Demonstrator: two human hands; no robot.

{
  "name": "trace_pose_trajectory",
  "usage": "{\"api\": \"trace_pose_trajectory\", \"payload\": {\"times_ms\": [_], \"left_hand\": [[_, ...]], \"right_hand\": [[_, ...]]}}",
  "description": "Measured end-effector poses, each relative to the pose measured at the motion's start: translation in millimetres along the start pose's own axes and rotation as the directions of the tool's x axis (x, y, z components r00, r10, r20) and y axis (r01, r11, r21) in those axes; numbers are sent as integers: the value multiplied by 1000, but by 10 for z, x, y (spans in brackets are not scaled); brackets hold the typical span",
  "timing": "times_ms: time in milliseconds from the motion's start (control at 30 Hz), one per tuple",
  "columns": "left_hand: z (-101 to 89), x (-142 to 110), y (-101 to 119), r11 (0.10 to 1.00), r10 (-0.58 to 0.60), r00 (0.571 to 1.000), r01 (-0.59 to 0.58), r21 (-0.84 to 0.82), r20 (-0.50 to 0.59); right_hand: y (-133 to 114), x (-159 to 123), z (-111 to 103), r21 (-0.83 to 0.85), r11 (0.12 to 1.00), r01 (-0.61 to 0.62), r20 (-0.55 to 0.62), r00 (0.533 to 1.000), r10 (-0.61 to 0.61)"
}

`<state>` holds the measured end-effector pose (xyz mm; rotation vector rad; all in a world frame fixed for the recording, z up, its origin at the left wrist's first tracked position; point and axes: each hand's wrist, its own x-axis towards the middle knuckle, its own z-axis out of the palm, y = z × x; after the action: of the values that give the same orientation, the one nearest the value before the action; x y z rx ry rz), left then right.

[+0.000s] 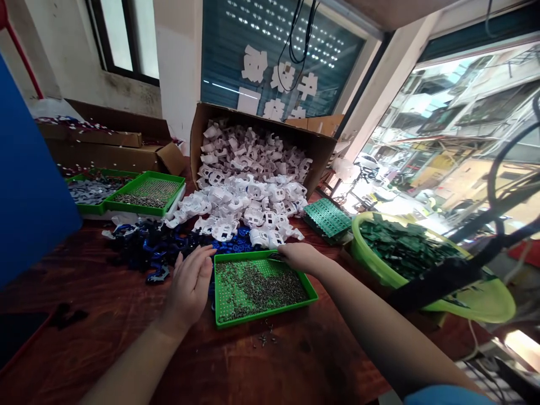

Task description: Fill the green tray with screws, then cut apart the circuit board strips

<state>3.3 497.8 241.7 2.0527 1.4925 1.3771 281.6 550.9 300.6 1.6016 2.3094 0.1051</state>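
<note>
On window (219, 62) | white characters (253, 64), unclear | right hand (301, 257) at green tray (270, 312)

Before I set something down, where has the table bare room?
Bare wood shows on the table between left forearm and right forearm, nearer than loose metal pieces; also between left forearm and dark scraps. Behind the green tray, white parts and blue parts crowd together.

On the reddish-brown bench (253, 371), a green tray (270, 310) holds small metal pieces (282, 289). The left hand (189, 284), fingers extended, is just beside it; the right hand (298, 256) is at the far rim, by a dark piece (276, 256). White parts (253, 197) heap inside and before a carton (324, 157).
</note>
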Motion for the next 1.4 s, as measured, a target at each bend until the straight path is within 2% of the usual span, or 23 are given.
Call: {"api": "trace_pose_trajectory", "payload": {"times_ms": [133, 233, 333, 567, 767, 1000, 1200, 1400], "left_hand": [[3, -1, 3, 1000, 0, 1000, 0, -3, 7], [4, -7, 2, 1000, 2, 1000, -2, -7, 16], [0, -8, -6, 1000, -14, 1000, 14, -13, 17], [15, 4, -15, 1000, -29, 999, 29, -11, 25], [27, -10, -24, 1000, -22, 999, 22, -7, 48], [23, -4, -31, 999, -34, 998, 33, 9, 61], [48, -26, -43, 1000, -20, 996, 18, 25, 86], [42, -10, -51, 999, -44, 995, 43, 14, 90]], "right_hand": [[9, -110, -54, 21, 1000, 13, 61, 998, -15], [24, -126, -94, 32, 999, -5, 55, 998, 3], [-6, -115, -73, 20, 999, -42, 46, 998, 41], [-17, -258, -64, 31, 997, -68, 137, 989, 63], [-78, -219, 12, 19, 992, -123, 76, 990, 121], [-32, -386, 61, 47, 987, -155, 161, 976, 146], [-94, -346, 95, 54, 970, -235, 126, 966, 227], [-125, -409, 105, 78, 970, -229, 178, 961, 213]]}}
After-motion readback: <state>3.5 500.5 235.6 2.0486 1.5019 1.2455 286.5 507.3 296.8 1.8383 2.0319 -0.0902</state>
